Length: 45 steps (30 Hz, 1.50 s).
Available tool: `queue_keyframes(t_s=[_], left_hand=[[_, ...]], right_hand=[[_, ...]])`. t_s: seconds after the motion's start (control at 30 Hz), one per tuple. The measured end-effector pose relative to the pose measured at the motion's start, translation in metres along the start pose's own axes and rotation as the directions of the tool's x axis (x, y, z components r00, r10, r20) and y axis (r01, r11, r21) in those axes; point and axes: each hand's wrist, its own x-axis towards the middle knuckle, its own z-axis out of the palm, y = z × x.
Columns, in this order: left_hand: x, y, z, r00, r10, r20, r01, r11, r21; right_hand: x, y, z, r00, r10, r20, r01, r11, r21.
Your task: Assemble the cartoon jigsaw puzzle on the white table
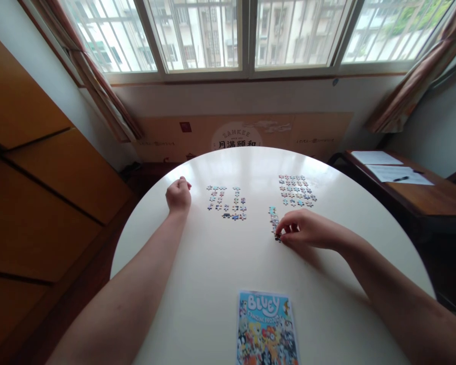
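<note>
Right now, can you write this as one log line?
right hand: fingers at puzzle strip's near end | left hand: closed, left of spread pieces | Bluey picture: on table

The person's bare left arm [137, 291] runs forward from the lower left, slanting inward, its wrist roughly in line with the forearm. The left grip [179, 196] is curled into a loose fist, fingers folded in. The bare right arm [391, 284] enters from the lower right and angles across toward the middle, its wrist slightly bent. The right grip [303, 228] points inward and down, fingers [288, 219] bent, thumb and forefinger brought near each other; whether their tips meet is too small to tell.
</note>
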Motion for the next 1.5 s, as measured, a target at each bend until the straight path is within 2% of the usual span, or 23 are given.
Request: queue_keyframes(t_s=[0.13, 0.23, 0.3, 0.4, 0.5, 0.57, 0.67, 0.87, 1.2, 1.33, 1.5], left_hand=[[-0.006, 0.009, -0.004, 0.998, 0.057, 0.032, -0.059, 0.997, 0.056], [-0.016, 0.021, -0.006, 0.981, 0.179, 0.078, -0.187, 0.977, 0.1], [-0.025, 0.031, -0.008, 0.946, 0.3, 0.122, -0.314, 0.941, 0.123], [-0.037, 0.044, -0.01, 0.862, 0.477, 0.172, -0.501, 0.853, 0.144], [-0.044, 0.051, -0.012, 0.81, 0.552, 0.199, -0.579, 0.806, 0.121], [-0.044, 0.052, -0.014, 0.807, 0.547, 0.223, -0.574, 0.815, 0.079], [-0.042, 0.049, -0.015, 0.827, 0.501, 0.255, -0.526, 0.85, 0.035], [-0.035, 0.044, -0.014, 0.864, 0.449, 0.23, -0.474, 0.877, 0.07], [-0.035, 0.04, -0.013, 0.834, 0.468, 0.29, -0.513, 0.853, 0.097], [-0.036, 0.041, -0.013, 0.827, 0.431, 0.36, -0.504, 0.853, 0.136], [-0.033, 0.047, -0.015, 0.804, 0.37, 0.466, -0.531, 0.799, 0.283]], right_hand=[[-0.001, -0.001, 0.0, 0.999, -0.035, -0.03, 0.035, 0.999, 0.002], [0.0, -0.001, 0.001, 0.995, -0.07, -0.072, 0.069, 0.998, -0.01], [0.0, -0.002, 0.001, 0.992, -0.077, -0.096, 0.075, 0.997, -0.02], [0.0, -0.003, 0.001, 0.988, -0.083, -0.134, 0.079, 0.996, -0.033], [0.001, -0.003, 0.001, 0.979, -0.106, -0.175, 0.101, 0.994, -0.037], [0.001, -0.002, 0.002, 0.97, -0.115, -0.212, 0.107, 0.993, -0.05], [0.001, 0.0, 0.004, 0.948, -0.13, -0.289, 0.116, 0.991, -0.066], [0.001, 0.005, 0.008, 0.928, -0.142, -0.344, 0.137, 0.99, -0.041], [0.002, 0.006, 0.009, 0.929, -0.145, -0.341, 0.137, 0.989, -0.048], [0.001, 0.007, 0.009, 0.923, -0.15, -0.356, 0.139, 0.989, -0.057], [0.002, 0.009, 0.009, 0.928, -0.133, -0.348, 0.122, 0.991, -0.052]])
